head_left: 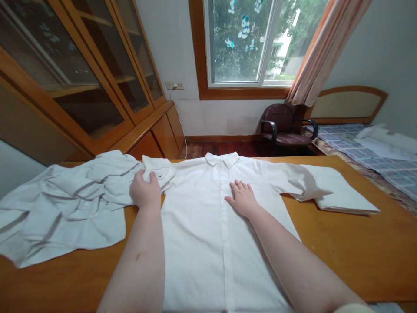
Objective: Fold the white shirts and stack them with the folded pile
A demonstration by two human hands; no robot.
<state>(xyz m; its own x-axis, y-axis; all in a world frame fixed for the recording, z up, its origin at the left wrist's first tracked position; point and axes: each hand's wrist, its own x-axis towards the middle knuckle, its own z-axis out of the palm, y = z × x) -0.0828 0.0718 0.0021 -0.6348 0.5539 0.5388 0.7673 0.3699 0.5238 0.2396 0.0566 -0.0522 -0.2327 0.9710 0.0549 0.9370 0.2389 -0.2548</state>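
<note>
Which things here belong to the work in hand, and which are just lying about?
In hand: white button shirt, spread flat; left hand gripping its sleeve; right hand flat on its front.
Lying about: crumpled grey shirt; folded white garment; armchair; bed.

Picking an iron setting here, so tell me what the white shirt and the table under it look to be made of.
The white shirt: thin woven cloth, likely cotton or a cotton blend, matte; it lies flat with creases and bunches where the left hand grips the sleeve. The table: wood or wood veneer, orange-brown with a smooth, faintly glossy finish; which cannot be told.
</note>
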